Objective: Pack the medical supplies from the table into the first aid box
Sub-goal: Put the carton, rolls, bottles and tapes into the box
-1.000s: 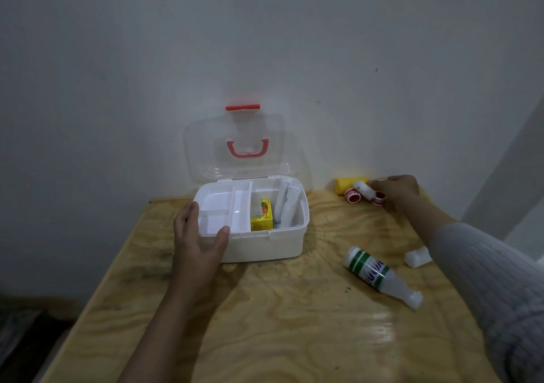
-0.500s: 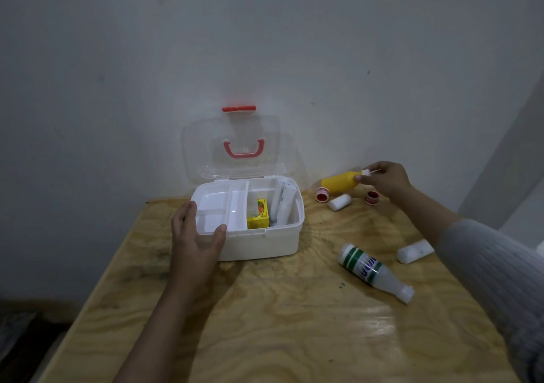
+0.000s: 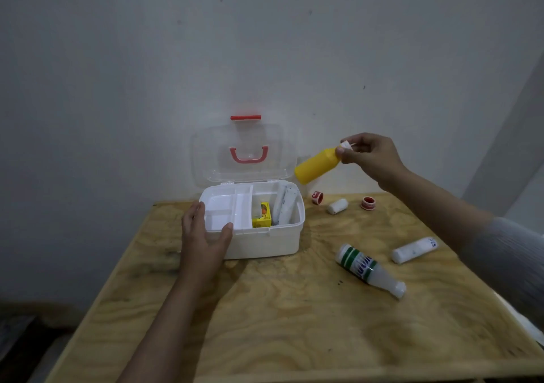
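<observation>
Right hand (image 3: 371,156) pinches the yellow bottle (image 3: 317,165) by its cap above the first aid box's (image 3: 265,243) far right corner, left hand (image 3: 203,237) spread bracing the box; that slight cap hold risks a drop.

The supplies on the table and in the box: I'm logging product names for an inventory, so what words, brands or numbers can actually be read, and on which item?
None can be read in full.
Green-banded white bottle: blue lettering, too blurred.
White tube: blue marks at its end, too small.
Red-and-white tape roll: print, illegible.
Small yellow carton in the first aid box: picture, no readable words.
Yellow bottle in the right hand: no print visible.
</observation>
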The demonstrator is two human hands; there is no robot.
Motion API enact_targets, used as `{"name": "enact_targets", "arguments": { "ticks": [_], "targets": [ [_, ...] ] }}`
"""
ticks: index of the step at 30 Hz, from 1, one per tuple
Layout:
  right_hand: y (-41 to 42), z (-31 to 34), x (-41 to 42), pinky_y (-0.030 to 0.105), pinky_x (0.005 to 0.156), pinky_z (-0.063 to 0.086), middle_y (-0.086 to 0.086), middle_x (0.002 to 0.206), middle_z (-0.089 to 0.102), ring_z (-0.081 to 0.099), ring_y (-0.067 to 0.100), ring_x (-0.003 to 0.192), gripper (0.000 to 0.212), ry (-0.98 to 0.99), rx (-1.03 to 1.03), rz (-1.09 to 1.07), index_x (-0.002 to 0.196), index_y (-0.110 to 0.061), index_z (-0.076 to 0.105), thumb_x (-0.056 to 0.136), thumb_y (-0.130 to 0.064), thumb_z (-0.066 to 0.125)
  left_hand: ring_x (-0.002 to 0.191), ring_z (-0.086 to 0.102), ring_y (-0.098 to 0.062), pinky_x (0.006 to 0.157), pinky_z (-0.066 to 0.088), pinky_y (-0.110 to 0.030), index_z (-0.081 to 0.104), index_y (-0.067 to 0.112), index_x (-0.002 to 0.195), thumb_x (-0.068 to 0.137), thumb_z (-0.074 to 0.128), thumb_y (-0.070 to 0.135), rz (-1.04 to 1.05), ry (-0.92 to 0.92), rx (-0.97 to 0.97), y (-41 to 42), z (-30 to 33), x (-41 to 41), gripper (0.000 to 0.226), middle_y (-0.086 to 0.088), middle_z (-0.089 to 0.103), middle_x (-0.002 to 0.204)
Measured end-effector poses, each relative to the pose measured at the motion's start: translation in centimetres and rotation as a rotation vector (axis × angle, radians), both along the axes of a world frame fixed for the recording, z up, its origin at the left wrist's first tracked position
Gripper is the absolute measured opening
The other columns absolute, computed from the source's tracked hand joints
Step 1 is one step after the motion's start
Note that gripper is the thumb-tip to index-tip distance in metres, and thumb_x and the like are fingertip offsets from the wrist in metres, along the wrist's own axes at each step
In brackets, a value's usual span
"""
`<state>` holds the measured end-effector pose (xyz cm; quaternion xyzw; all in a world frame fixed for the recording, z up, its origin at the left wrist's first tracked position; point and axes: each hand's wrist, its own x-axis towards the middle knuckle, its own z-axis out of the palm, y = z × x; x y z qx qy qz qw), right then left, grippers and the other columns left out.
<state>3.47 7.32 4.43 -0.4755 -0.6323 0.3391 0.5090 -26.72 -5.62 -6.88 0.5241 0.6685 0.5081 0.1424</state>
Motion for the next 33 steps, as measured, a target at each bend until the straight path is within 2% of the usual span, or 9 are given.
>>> {"name": "enact_targets", "arguments": {
  "ticks": [3, 8, 11, 16, 18, 21, 28, 33],
  "targets": [
    [-1.6, 1.1, -1.7, 0.016, 0.063, 0.056, 0.012, 0.078, 0.065, 0.068, 0.005, 0.059, 0.030, -0.031, 0.017, 0.096, 0.103, 0.003, 0.065, 0.076, -0.008, 0.073, 0.136, 0.027, -0.018, 0.106, 0.038, -0.038, 0.025, 0.018, 0.144, 0.086, 0.060, 0.035, -0.009, 0.011, -0.003, 0.1, -0.2, -0.3, 0.069, 0.003, 0.020, 0.151],
    [-3.5, 0.8, -4.3, 0.032, 0.073, 0.058, 0.017, 0.084, 0.070, 0.069, 0.018, 0.069, 0.031, -0.226, 0.031, 0.163, 0.100, -0.004, 0.068, 0.073, -0.016, 0.077, 0.138, 0.025, -0.019, 0.108, 0.035, -0.040, 0.023, 0.018, 0.145, 0.086, 0.059, 0.037, -0.013, 0.021, -0.012, 0.2, -0.3, -0.5, 0.072, 0.001, 0.019, 0.152],
    [-4.1, -0.3, -5.9, 0.037, 0.077, 0.057, 0.014, 0.090, 0.072, 0.070, 0.025, 0.081, 0.036, -0.373, 0.045, 0.167, 0.104, -0.009, 0.070, 0.071, -0.021, 0.079, 0.138, 0.025, -0.019, 0.104, 0.034, -0.033, 0.022, 0.018, 0.145, 0.086, 0.059, 0.037, -0.020, 0.017, -0.005, 0.1, -0.3, -0.4, 0.072, 0.001, 0.019, 0.152],
    [-4.3, -2.0, -7.7, 0.043, 0.074, 0.058, 0.014, 0.094, 0.072, 0.067, 0.030, 0.084, 0.038, -0.592, 0.042, 0.136, 0.108, -0.013, 0.069, 0.072, -0.020, 0.078, 0.137, 0.027, -0.020, 0.104, 0.039, -0.039, 0.020, 0.021, 0.145, 0.086, 0.059, 0.041, -0.025, 0.025, -0.017, 0.1, -0.3, -0.5, 0.073, 0.002, 0.018, 0.152],
    [-4.5, -2.5, -8.1, 0.042, 0.075, 0.058, 0.015, 0.094, 0.071, 0.066, 0.028, 0.082, 0.038, -0.652, 0.037, 0.144, 0.106, -0.012, 0.070, 0.071, -0.018, 0.080, 0.137, 0.027, -0.020, 0.104, 0.039, -0.038, 0.020, 0.021, 0.145, 0.086, 0.059, 0.041, -0.024, 0.026, -0.013, 0.1, -0.3, -0.5, 0.073, 0.002, 0.019, 0.152],
    [-4.8, -3.2, -8.6, 0.032, 0.076, 0.057, 0.011, 0.099, 0.070, 0.064, 0.020, 0.082, 0.037, -0.723, 0.063, 0.165, 0.106, -0.012, 0.069, 0.070, -0.013, 0.079, 0.136, 0.028, -0.020, 0.101, 0.040, -0.036, 0.021, 0.021, 0.145, 0.086, 0.059, 0.040, -0.017, 0.033, -0.006, 0.1, -0.3, -0.4, 0.073, 0.002, 0.019, 0.152],
    [-5.3, -2.9, -8.4, 0.026, 0.077, 0.053, 0.009, 0.108, 0.069, 0.063, 0.016, 0.087, 0.043, -0.763, 0.093, 0.195, 0.117, -0.017, 0.064, 0.075, -0.018, 0.076, 0.136, 0.028, -0.021, 0.102, 0.041, -0.039, 0.020, 0.023, 0.144, 0.085, 0.060, 0.041, -0.017, 0.020, -0.001, 0.2, -0.4, -0.5, 0.074, 0.002, 0.019, 0.152],
    [-9.0, -1.7, -5.3, 0.021, 0.076, 0.051, -0.002, 0.106, 0.069, 0.064, 0.008, 0.087, 0.038, -0.574, 0.107, 0.103, 0.111, -0.025, 0.067, 0.074, -0.023, 0.077, 0.137, 0.027, -0.021, 0.102, 0.039, -0.038, 0.020, 0.023, 0.145, 0.085, 0.060, 0.040, -0.009, 0.014, 0.008, 0.3, -0.5, -0.4, 0.074, 0.002, 0.018, 0.152]
  ]
}}
